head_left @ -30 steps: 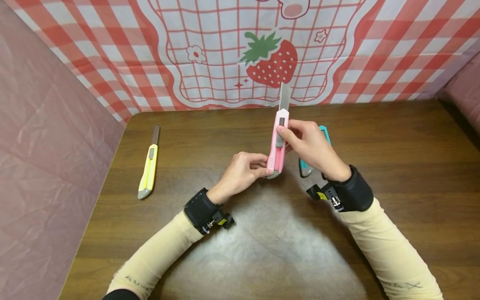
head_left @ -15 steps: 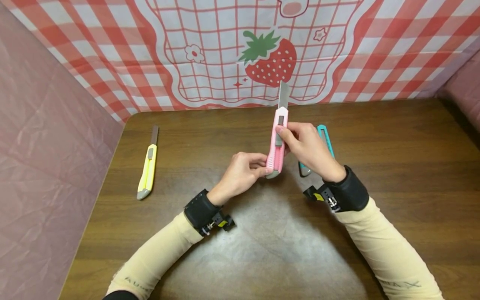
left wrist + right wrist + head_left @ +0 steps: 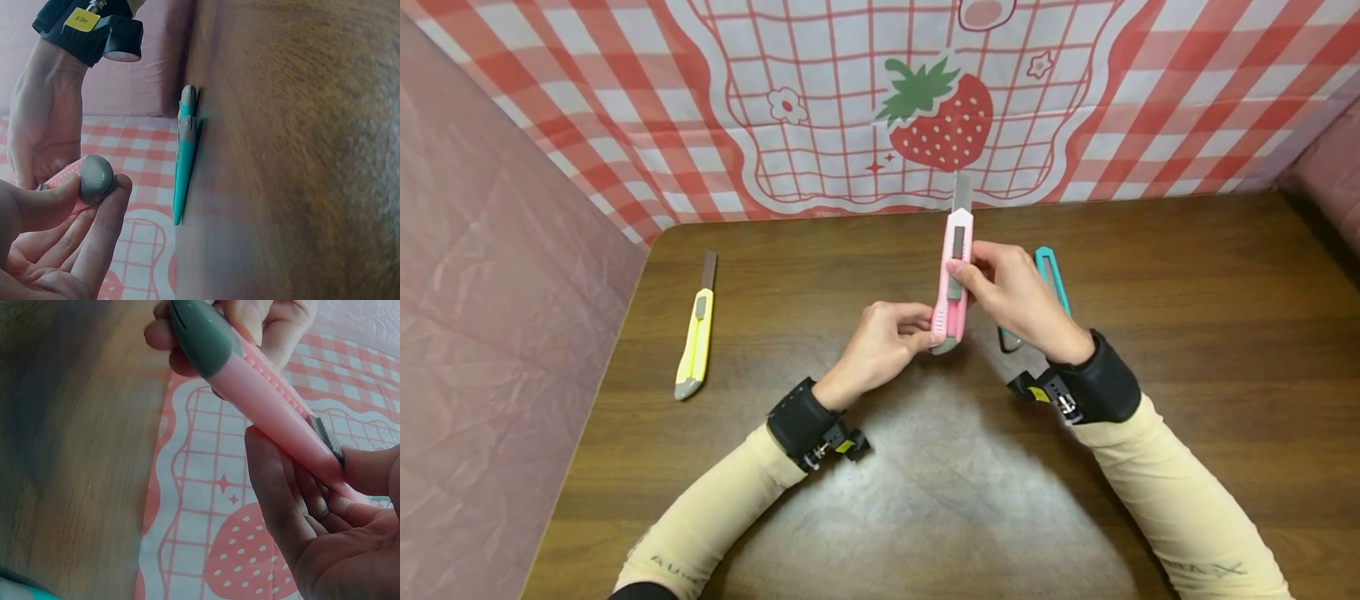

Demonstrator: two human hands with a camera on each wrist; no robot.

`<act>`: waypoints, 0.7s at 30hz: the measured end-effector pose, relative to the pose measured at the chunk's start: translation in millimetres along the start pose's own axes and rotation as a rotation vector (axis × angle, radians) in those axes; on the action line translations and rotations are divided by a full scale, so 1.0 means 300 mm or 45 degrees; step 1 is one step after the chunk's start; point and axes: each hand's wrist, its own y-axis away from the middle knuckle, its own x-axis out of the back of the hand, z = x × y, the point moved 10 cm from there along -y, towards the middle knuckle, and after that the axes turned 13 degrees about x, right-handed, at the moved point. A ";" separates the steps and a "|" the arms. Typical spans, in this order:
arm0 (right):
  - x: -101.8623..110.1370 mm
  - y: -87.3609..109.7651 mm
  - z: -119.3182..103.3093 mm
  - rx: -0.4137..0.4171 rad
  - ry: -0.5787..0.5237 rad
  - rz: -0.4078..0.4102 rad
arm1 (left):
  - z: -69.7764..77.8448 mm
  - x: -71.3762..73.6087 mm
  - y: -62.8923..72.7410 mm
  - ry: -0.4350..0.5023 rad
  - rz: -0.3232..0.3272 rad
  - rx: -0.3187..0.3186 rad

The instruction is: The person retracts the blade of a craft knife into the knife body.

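A pink utility knife (image 3: 952,287) is held above the table between both hands, blade up toward the cloth wall. My left hand (image 3: 880,346) pinches its grey end cap (image 3: 97,179) between thumb and fingers. Around the upper body, my right hand (image 3: 1018,296) grips with the thumb on the grey slider (image 3: 326,439). A length of metal blade (image 3: 962,193) sticks out of the tip. Partly hidden behind the right hand are teal utility knives (image 3: 1051,277); two grey-ended teal ones (image 3: 185,162) show in the left wrist view.
A yellow utility knife (image 3: 696,346) with its blade out lies at the table's left side. The brown wooden table (image 3: 820,267) meets a red checked cloth (image 3: 655,92) with a strawberry print at its back edge. Pink fabric (image 3: 497,292) hangs at the left.
The right thumb and slider have moved down the pink utility knife toward its end cap, and less blade sticks out. The left hand keeps its pinch on the end.
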 end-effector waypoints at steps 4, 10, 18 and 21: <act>-0.002 -0.001 0.003 -0.009 0.003 -0.006 | 0.000 0.000 -0.001 0.018 -0.002 0.003; -0.008 0.002 0.006 -0.019 0.013 -0.024 | -0.009 -0.005 -0.006 0.052 -0.016 0.028; -0.025 0.004 0.011 -0.035 0.000 -0.067 | -0.017 -0.004 -0.009 0.085 -0.020 0.054; -0.028 0.003 0.013 -0.034 0.009 -0.075 | -0.016 -0.006 -0.008 0.075 -0.027 0.054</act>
